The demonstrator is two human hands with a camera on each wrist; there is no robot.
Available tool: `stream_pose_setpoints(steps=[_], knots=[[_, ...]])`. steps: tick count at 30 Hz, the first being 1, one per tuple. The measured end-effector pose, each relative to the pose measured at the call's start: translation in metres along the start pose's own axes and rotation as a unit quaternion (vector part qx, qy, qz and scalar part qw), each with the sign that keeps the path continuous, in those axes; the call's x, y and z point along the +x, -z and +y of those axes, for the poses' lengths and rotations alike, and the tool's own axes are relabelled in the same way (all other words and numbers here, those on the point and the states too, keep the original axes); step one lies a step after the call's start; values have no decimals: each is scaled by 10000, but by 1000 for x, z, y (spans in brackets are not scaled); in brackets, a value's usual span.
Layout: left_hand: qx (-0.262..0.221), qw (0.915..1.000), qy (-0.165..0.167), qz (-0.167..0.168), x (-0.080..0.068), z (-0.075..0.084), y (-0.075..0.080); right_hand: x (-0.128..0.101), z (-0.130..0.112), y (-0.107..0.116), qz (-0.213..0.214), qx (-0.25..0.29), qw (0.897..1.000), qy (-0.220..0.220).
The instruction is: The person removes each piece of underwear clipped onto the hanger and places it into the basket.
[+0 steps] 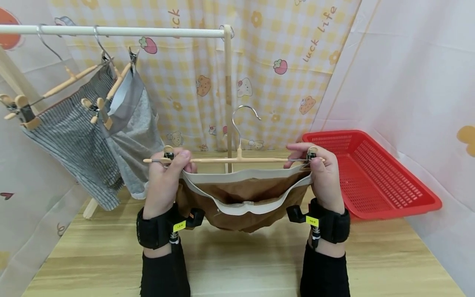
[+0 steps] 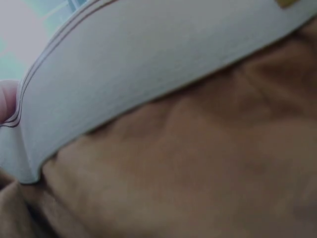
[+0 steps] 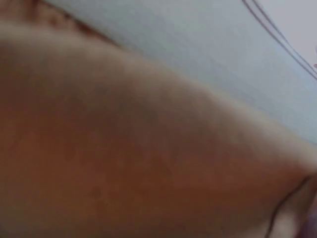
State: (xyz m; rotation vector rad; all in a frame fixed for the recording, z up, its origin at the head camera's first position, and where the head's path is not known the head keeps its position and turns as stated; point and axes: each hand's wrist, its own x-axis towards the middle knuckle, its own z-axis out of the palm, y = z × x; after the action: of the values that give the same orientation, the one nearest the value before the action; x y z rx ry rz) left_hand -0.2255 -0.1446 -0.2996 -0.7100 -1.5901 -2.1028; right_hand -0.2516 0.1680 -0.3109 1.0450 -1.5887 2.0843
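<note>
A brown pair of shorts (image 1: 237, 222) with a pale waistband hangs between my hands, its waist gaping toward me. Just above it runs a wooden clip hanger (image 1: 256, 159) with a metal hook, held level. My left hand (image 1: 165, 181) grips the hanger's left clip (image 1: 168, 155), close to the waistband's left corner. On the other side, my right hand (image 1: 328, 181) pinches the right clip (image 1: 311, 154) by the waistband's right corner. The waistband (image 2: 124, 74) and brown cloth fill the left wrist view; the cloth (image 3: 138, 148) is blurred in the right wrist view.
At the left, a white rail (image 1: 163, 31) on a wooden stand carries striped shorts (image 1: 81, 136) and grey shorts (image 1: 135, 123) on clip hangers. A red plastic basket (image 1: 393, 210) stands at the right of the wooden table (image 1: 237, 264). A patterned curtain (image 1: 282, 95) hangs behind.
</note>
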Motion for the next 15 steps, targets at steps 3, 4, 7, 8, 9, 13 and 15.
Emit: stream_pose_setpoints(steps=[3, 4, 7, 8, 9, 13, 15], knots=[[-50, 10000, -44, 14, 0, 0, 0, 0, 1, 0, -2, -15, 10000, 53], [-59, 10000, -44, 13, 0, 0, 0, 0, 1, 0, 2, 19, 10000, 76], [-123, 9999, -42, 30, 1, -1, 0, 0, 1, 0, 78, 40, 9999, 131], [-118, 9999, -46, 32, 1, -1, 0, 0, 1, 0, 104, -13, 9998, 145], [-131, 9999, -44, 36, 1, -1, 0, 0, 0, 0, 135, -84, 9998, 148], [-110, 9999, -36, 47, 1, -2, -1, 0, -1, 0, 263, -383, 9989, 110], [-100, 9999, -19, 68, 1, -1, -2, 0, -1, 0, 275, -498, 9983, 112]])
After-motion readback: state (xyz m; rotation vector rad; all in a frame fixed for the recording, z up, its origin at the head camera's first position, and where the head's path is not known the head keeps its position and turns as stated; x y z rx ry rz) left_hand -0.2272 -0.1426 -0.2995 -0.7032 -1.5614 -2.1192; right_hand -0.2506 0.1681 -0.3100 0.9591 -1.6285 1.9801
